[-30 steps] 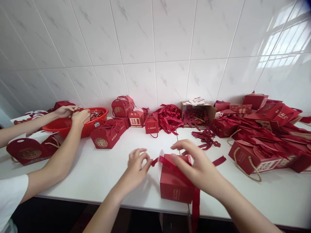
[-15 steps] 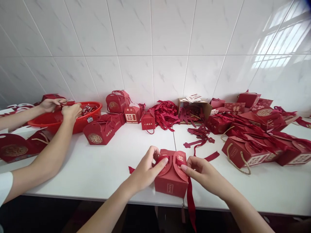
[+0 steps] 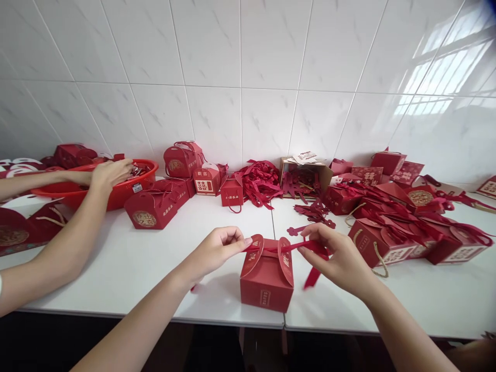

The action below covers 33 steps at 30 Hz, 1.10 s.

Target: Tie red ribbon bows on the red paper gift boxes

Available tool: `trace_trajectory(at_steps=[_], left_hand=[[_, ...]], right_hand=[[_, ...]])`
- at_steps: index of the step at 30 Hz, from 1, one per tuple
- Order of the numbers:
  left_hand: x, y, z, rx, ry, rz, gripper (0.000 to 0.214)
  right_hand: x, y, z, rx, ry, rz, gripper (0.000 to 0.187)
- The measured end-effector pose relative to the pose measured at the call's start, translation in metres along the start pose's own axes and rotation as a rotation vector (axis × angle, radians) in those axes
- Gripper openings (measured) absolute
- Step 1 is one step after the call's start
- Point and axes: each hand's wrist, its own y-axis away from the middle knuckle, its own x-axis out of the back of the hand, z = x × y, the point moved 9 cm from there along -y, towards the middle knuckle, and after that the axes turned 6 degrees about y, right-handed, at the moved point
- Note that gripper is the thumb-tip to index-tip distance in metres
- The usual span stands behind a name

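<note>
I have the small red box [image 3: 265, 281] at six o'clock on the white worktop [image 3: 155, 258], close to the near edge, with its two rounded top flaps standing up, a little apart. A red ribbon [image 3: 271, 249] runs through both flaps. My left hand [image 3: 215, 250] pinches one end at the box's nine o'clock side, fingers closed on it. My right hand [image 3: 341, 258] grips the other stretch at three o'clock, the tail drooping below. I judge the threading done and the tying not yet, since no knot or bow shows. Closed boxes [image 3: 155, 209] sit at eleven o'clock, more are heaped at two, and a co-worker's hand [image 3: 110, 173] rests at a red basket [image 3: 127, 188] at ten.
</note>
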Motion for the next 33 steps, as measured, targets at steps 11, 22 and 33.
trace_trajectory(at_steps=[11,22,33], left_hand=[[0.003,-0.006,0.002,-0.004,-0.130,-0.029,0.033],[0.033,0.042,-0.018,-0.308,-0.334,0.473,0.022],[-0.009,0.026,-0.055,0.075,0.186,0.148,0.037]], right_hand=[[0.011,0.014,-0.013,0.360,0.283,0.173,0.022],[-0.020,0.054,0.033,-0.058,0.307,0.065,0.016],[-0.063,0.068,0.072,-0.514,-0.407,0.124,0.038]])
